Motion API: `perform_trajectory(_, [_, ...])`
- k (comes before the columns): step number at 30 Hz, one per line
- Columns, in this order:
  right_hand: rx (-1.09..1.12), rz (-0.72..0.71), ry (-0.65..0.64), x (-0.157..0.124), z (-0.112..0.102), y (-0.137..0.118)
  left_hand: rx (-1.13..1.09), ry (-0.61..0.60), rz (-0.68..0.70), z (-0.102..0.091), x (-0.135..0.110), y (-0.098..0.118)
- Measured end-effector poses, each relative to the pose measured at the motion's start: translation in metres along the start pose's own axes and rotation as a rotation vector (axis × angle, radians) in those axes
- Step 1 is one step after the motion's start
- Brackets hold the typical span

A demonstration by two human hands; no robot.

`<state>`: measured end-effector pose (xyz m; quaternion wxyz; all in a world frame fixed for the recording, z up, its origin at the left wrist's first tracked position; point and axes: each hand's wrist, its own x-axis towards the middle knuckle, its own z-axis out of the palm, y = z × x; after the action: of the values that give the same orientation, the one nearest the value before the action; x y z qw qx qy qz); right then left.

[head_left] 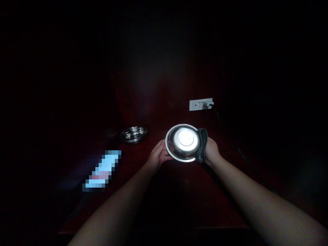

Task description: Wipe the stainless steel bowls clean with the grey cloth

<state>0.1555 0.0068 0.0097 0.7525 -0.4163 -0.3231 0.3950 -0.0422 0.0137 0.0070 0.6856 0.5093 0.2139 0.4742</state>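
Observation:
A shiny steel bowl (pixel 183 142) is held tilted toward me above a dark red-brown table (pixel 179 205). My left hand (pixel 157 155) grips its left rim, fingers closed around the edge. My right hand (pixel 211 150) is closed on a dark cloth (pixel 202 144) pressed against the bowl's right rim. A second steel bowl (pixel 133 134) rests on the table to the left, apart from both hands.
A white power strip (pixel 201 104) with a plug lies beyond the held bowl; its dark cable (pixel 230 136) runs down the right. A blurred light-blue flat object (pixel 101 171) lies at the left. The room is very dark.

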Motion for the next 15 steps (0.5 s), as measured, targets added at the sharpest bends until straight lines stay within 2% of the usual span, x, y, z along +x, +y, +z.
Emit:
perform_trajectory(5, [0.012,0.016,-0.015,-0.003,0.002,0.002,0.035,-0.097,-0.034,0.006,-0.007,-0.002])
perform_trajectory(10, [-0.027,0.038,-0.052,-0.007,0.003,0.000,0.015,-0.065,-0.036,0.011,-0.007,0.000])
perform_trajectory(15, [-0.092,0.017,-0.087,-0.008,0.002,-0.003,0.016,-0.014,-0.037,0.006,-0.005,0.000])
